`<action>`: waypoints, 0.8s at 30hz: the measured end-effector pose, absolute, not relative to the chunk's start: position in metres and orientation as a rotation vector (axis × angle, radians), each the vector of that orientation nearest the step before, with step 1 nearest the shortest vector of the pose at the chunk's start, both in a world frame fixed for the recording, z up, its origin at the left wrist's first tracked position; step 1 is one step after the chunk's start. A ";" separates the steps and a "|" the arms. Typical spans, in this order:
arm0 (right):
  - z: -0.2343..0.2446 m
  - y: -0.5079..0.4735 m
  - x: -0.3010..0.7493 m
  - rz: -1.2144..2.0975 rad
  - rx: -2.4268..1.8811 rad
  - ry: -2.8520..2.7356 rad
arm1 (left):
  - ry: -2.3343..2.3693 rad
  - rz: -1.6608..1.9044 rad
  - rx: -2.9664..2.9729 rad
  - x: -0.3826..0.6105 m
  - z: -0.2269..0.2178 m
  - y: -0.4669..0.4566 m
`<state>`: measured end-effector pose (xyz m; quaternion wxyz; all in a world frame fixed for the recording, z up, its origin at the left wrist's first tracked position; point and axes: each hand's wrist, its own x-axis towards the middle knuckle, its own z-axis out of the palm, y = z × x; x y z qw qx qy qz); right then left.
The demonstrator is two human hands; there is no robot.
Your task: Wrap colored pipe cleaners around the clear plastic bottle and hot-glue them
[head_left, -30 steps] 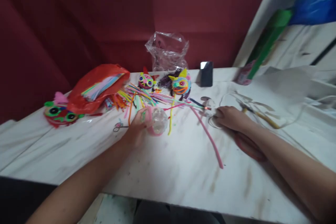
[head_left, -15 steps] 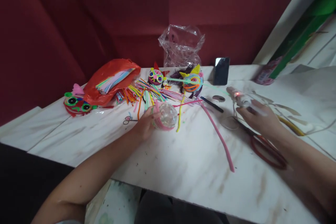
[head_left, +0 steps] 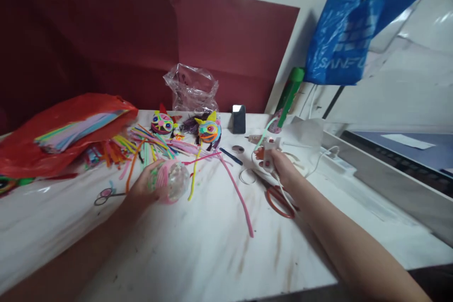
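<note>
My left hand [head_left: 144,185] is closed around a clear ball [head_left: 179,180] with pink pipe cleaner strips wound about its near side. A glue gun [head_left: 269,155] is gripped upright in my right hand [head_left: 283,166], its nozzle pointing away to the left. The gun's white cord trails down past my wrist. Just below that hand lie large scissors with red-orange handles [head_left: 278,204], partly behind the cord. Left of them is a thin clear ring [head_left: 247,176]. A long pink pipe cleaner [head_left: 240,198] stretches over the table between both hands.
Two decorated ball faces [head_left: 163,124] stand at the back, near loose pipe cleaners and a red bag [head_left: 88,108]. A phone [head_left: 239,119] leans against the wall. Small scissors [head_left: 104,197], a dark pen [head_left: 230,156] and a power strip [head_left: 334,164] lie about.
The view has swung right, bringing a blue bag and the power strip into sight. My right hand has raised the glue gun off the table; the left still holds the ball.
</note>
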<state>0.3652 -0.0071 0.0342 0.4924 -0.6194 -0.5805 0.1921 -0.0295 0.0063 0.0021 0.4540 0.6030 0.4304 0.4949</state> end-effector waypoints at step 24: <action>0.033 -0.070 0.290 0.619 -1.315 -1.888 | 0.882 1.405 2.432 -0.023 0.003 -0.012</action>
